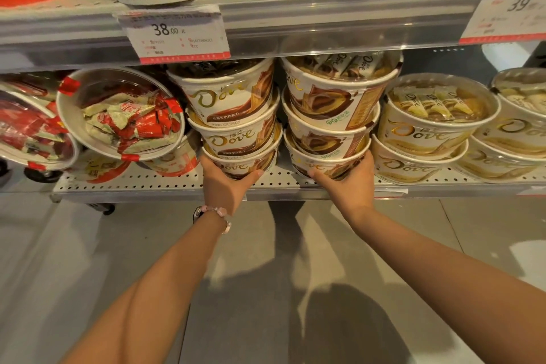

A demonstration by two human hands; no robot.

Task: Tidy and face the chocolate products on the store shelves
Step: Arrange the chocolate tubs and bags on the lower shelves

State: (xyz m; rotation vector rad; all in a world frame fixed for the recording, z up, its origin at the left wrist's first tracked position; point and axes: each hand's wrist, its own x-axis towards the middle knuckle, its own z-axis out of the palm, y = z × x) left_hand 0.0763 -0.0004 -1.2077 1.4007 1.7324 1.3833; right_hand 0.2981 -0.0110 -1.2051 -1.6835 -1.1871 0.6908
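Gripping bottom tubs of two Dove stacks, left hand and right hand curled around them, we're flanked by tipped red tubs and cream tubs.

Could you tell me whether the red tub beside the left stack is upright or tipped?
Tipped: the red tub leans with its clear lid facing outward.

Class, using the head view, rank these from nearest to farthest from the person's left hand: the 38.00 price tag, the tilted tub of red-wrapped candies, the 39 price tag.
1. Tilted tub of red-wrapped candies, just left of the left hand.
2. 38.00 price tag, above.
3. 39 price tag, far upper right.
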